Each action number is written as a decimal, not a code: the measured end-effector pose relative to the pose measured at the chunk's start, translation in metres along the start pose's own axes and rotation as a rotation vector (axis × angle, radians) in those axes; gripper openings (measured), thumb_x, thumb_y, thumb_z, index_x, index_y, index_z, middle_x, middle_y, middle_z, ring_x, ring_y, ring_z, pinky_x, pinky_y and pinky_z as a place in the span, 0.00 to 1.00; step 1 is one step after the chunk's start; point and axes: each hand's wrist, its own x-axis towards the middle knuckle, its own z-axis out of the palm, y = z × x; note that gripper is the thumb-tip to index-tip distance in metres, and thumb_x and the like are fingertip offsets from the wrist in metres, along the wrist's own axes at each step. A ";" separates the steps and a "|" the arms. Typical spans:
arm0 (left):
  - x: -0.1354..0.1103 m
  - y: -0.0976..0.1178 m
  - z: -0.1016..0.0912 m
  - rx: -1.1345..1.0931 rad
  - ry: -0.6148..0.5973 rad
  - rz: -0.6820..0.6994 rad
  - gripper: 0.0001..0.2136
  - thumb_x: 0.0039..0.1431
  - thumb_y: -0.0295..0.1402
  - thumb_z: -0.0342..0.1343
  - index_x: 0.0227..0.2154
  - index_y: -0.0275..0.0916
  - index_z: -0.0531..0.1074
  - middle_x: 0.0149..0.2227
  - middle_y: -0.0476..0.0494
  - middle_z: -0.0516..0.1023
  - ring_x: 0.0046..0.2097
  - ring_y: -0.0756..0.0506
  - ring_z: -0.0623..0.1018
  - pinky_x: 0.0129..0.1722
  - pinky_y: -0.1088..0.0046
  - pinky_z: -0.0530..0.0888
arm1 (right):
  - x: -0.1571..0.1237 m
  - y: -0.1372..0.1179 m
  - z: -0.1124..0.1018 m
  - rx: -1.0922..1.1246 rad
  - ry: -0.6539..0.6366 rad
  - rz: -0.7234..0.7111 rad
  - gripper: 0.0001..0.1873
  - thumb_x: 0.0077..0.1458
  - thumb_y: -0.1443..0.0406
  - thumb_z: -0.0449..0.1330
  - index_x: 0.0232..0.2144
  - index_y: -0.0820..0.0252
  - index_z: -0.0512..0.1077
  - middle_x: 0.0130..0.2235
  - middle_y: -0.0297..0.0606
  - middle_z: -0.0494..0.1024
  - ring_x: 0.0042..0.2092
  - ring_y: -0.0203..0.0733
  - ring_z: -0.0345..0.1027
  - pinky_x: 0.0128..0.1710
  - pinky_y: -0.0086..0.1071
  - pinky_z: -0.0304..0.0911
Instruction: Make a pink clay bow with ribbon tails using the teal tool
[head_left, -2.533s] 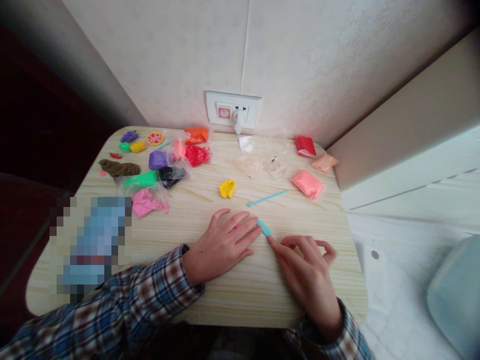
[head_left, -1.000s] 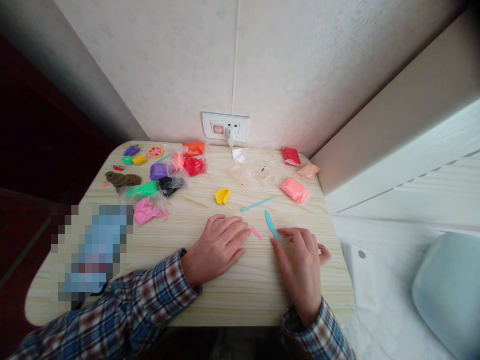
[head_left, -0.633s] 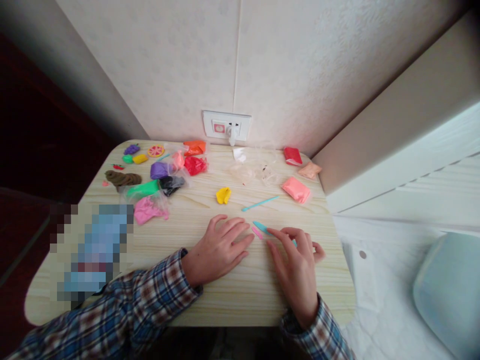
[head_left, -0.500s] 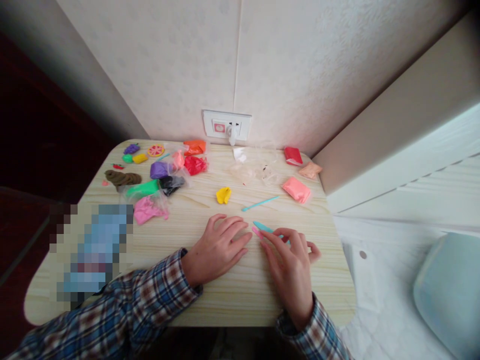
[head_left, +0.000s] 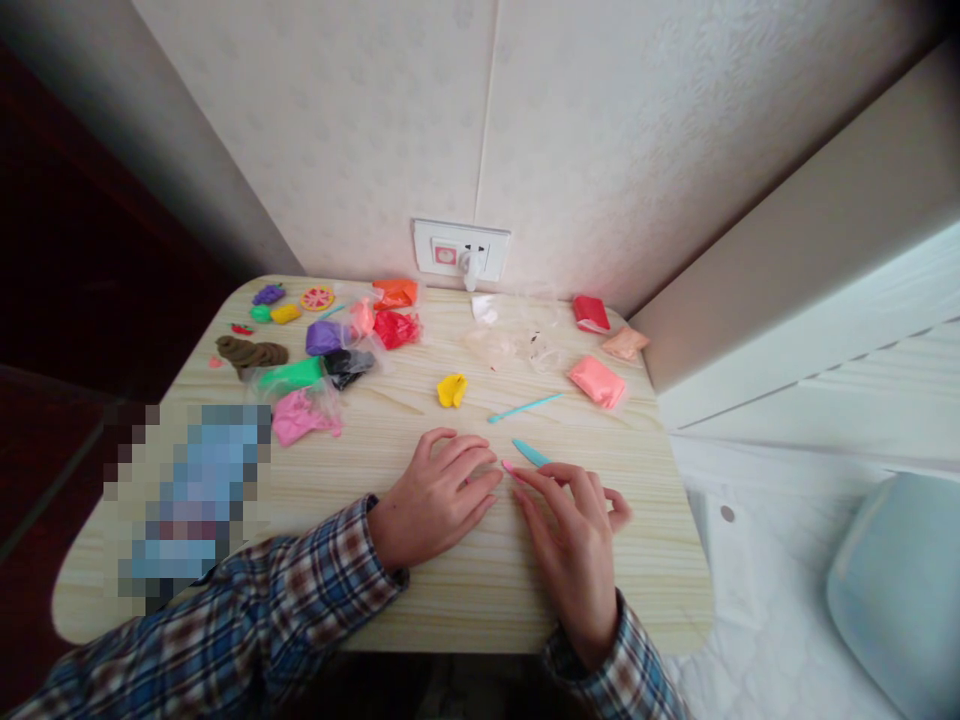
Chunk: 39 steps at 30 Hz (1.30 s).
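My left hand (head_left: 439, 495) lies flat on the wooden table (head_left: 450, 590), fingers spread, holding nothing. My right hand (head_left: 571, 520) rests just to its right, closed on a teal plastic knife (head_left: 529, 452) whose blade pokes out past the fingers. The right index fingertip touches a small pink clay strip (head_left: 511, 468) lying between the two hands. A yellow clay lump (head_left: 452, 389) and a thin teal stick tool (head_left: 525, 407) lie a little beyond the hands.
Bags of coloured clay, pink (head_left: 300, 416), green (head_left: 289, 375), purple (head_left: 322, 337) and red (head_left: 396, 328), crowd the far left beside a brown clay twist (head_left: 251, 352). Pink (head_left: 598, 381) and red (head_left: 590, 312) packets lie far right. A wall socket (head_left: 460, 250) sits behind; a blurred patch (head_left: 187, 490) covers the left.
My right hand has slid left with the knife, bringing its blade and fingertip up to the pink strip beside my left hand. The left hand has stayed flat in place.
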 end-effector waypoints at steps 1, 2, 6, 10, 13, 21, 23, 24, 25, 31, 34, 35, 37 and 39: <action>0.000 0.000 0.000 -0.001 0.001 0.001 0.09 0.62 0.29 0.48 0.40 0.36 0.71 0.42 0.43 0.76 0.49 0.44 0.71 0.50 0.60 0.61 | 0.000 0.000 0.000 0.010 -0.002 -0.005 0.11 0.58 0.66 0.54 0.42 0.49 0.73 0.39 0.33 0.74 0.41 0.39 0.66 0.44 0.39 0.45; 0.000 0.000 0.000 -0.002 0.004 0.001 0.08 0.62 0.29 0.48 0.40 0.36 0.71 0.41 0.43 0.76 0.49 0.44 0.71 0.50 0.60 0.61 | 0.000 0.000 -0.001 0.017 -0.004 -0.010 0.11 0.58 0.66 0.54 0.42 0.49 0.73 0.39 0.33 0.74 0.42 0.39 0.66 0.44 0.39 0.45; -0.001 -0.001 0.000 -0.008 -0.003 0.008 0.08 0.62 0.28 0.48 0.40 0.36 0.71 0.42 0.44 0.76 0.49 0.45 0.70 0.51 0.60 0.60 | 0.001 0.009 -0.002 -0.006 0.008 0.006 0.11 0.59 0.64 0.53 0.42 0.50 0.72 0.39 0.34 0.73 0.42 0.41 0.66 0.45 0.40 0.44; -0.002 -0.001 0.001 0.014 -0.044 0.057 0.10 0.62 0.30 0.49 0.45 0.35 0.69 0.45 0.44 0.76 0.50 0.44 0.70 0.51 0.59 0.59 | 0.003 0.026 -0.003 -0.078 0.027 0.097 0.12 0.58 0.60 0.53 0.42 0.53 0.71 0.41 0.37 0.73 0.44 0.44 0.64 0.46 0.42 0.43; -0.002 -0.001 0.002 0.052 -0.055 0.111 0.10 0.62 0.30 0.49 0.45 0.35 0.68 0.45 0.45 0.76 0.50 0.44 0.70 0.51 0.58 0.58 | 0.005 0.032 -0.004 -0.063 0.019 0.154 0.10 0.58 0.59 0.53 0.37 0.55 0.71 0.38 0.37 0.73 0.43 0.44 0.64 0.45 0.40 0.44; 0.000 0.001 0.000 0.108 -0.096 0.144 0.12 0.62 0.29 0.48 0.48 0.34 0.67 0.45 0.42 0.76 0.48 0.44 0.71 0.50 0.58 0.59 | 0.009 0.026 -0.004 -0.021 -0.036 0.200 0.10 0.58 0.58 0.53 0.30 0.56 0.69 0.34 0.35 0.74 0.39 0.43 0.65 0.43 0.39 0.43; 0.001 0.001 0.000 0.124 -0.085 0.150 0.12 0.63 0.29 0.47 0.48 0.33 0.66 0.45 0.41 0.76 0.48 0.44 0.71 0.49 0.58 0.60 | 0.009 0.026 -0.004 -0.030 -0.035 0.179 0.11 0.58 0.57 0.53 0.30 0.57 0.69 0.34 0.35 0.75 0.38 0.42 0.66 0.43 0.39 0.43; 0.001 0.001 0.000 0.133 -0.077 0.152 0.12 0.63 0.29 0.47 0.48 0.34 0.67 0.45 0.41 0.76 0.48 0.44 0.71 0.49 0.58 0.61 | 0.008 0.026 -0.004 -0.037 -0.034 0.168 0.12 0.59 0.57 0.52 0.30 0.57 0.69 0.34 0.35 0.75 0.38 0.42 0.66 0.43 0.39 0.43; 0.001 0.001 0.001 0.140 -0.069 0.154 0.12 0.63 0.29 0.47 0.48 0.34 0.67 0.45 0.41 0.76 0.48 0.44 0.72 0.48 0.59 0.62 | 0.008 0.026 -0.004 -0.042 -0.033 0.156 0.12 0.59 0.57 0.52 0.30 0.57 0.68 0.33 0.34 0.75 0.37 0.41 0.66 0.43 0.39 0.43; -0.004 0.003 0.007 0.172 -0.032 0.289 0.12 0.62 0.26 0.49 0.46 0.29 0.69 0.46 0.38 0.76 0.50 0.43 0.72 0.51 0.63 0.67 | 0.006 0.025 -0.004 -0.033 -0.050 0.079 0.10 0.60 0.60 0.51 0.31 0.58 0.67 0.30 0.33 0.75 0.34 0.39 0.66 0.41 0.36 0.48; -0.006 0.003 0.009 0.191 -0.039 0.349 0.12 0.61 0.26 0.50 0.46 0.25 0.70 0.46 0.35 0.76 0.52 0.41 0.73 0.53 0.64 0.68 | 0.006 0.025 -0.005 0.006 -0.067 0.026 0.08 0.60 0.63 0.51 0.34 0.58 0.68 0.31 0.34 0.74 0.35 0.38 0.67 0.40 0.35 0.52; -0.006 0.003 0.009 0.195 -0.044 0.359 0.12 0.61 0.25 0.50 0.46 0.25 0.69 0.47 0.34 0.75 0.52 0.41 0.73 0.53 0.64 0.69 | 0.006 0.025 -0.005 0.020 -0.072 0.011 0.07 0.60 0.64 0.51 0.35 0.58 0.69 0.31 0.34 0.74 0.35 0.38 0.66 0.39 0.34 0.53; -0.006 0.003 0.009 0.199 -0.054 0.382 0.13 0.61 0.25 0.49 0.46 0.24 0.69 0.48 0.32 0.75 0.53 0.40 0.73 0.54 0.63 0.70 | 0.006 0.025 -0.005 0.039 -0.072 -0.009 0.07 0.59 0.65 0.51 0.35 0.58 0.69 0.32 0.35 0.73 0.34 0.37 0.66 0.37 0.32 0.56; -0.005 0.003 0.007 0.199 -0.067 0.398 0.13 0.62 0.25 0.48 0.46 0.24 0.69 0.48 0.30 0.75 0.53 0.40 0.72 0.54 0.63 0.70 | 0.006 0.026 -0.006 0.064 -0.072 -0.021 0.08 0.59 0.66 0.51 0.35 0.57 0.70 0.32 0.35 0.73 0.34 0.37 0.65 0.35 0.32 0.57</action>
